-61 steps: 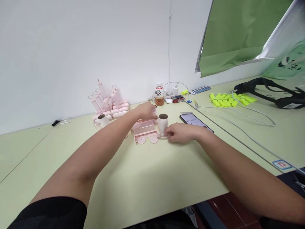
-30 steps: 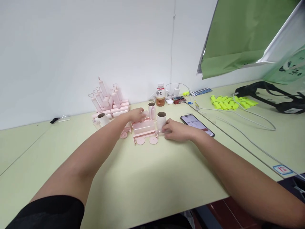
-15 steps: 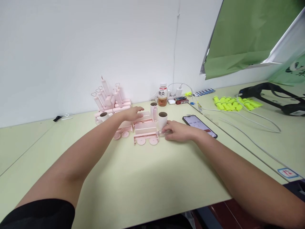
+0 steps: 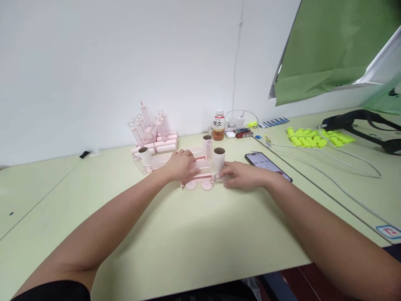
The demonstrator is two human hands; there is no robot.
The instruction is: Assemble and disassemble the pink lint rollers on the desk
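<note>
My left hand [image 4: 181, 164] reaches down over a group of pink plastic parts, thumb apart from its bent fingers; nothing shows clearly in its grip. Under and beside it lie a pink frame [image 4: 198, 179] and pale round discs [image 4: 207, 185]. My right hand [image 4: 242, 173] closes its fingers around a small clear plastic piece [image 4: 222, 177] at the right end of these parts. A white roll with a brown core [image 4: 218, 162] stands upright just behind that piece. Another white roll [image 4: 207, 144] stands farther back, and a third white roll [image 4: 145, 156] is left of my left hand.
Pink rollers with heart-shaped ends [image 4: 150, 129] are piled by the wall. A bottle [image 4: 218, 127] stands at the back. Right of my right hand lies a phone [image 4: 266, 165] with a running timer. Farther right are yellow-green pieces [image 4: 307, 138], white cables and a black headset [image 4: 363, 125].
My left hand has moved right and towards me, from the back of the pink parts to their front. My right hand stays at the clear piece. The view has shifted slightly.
</note>
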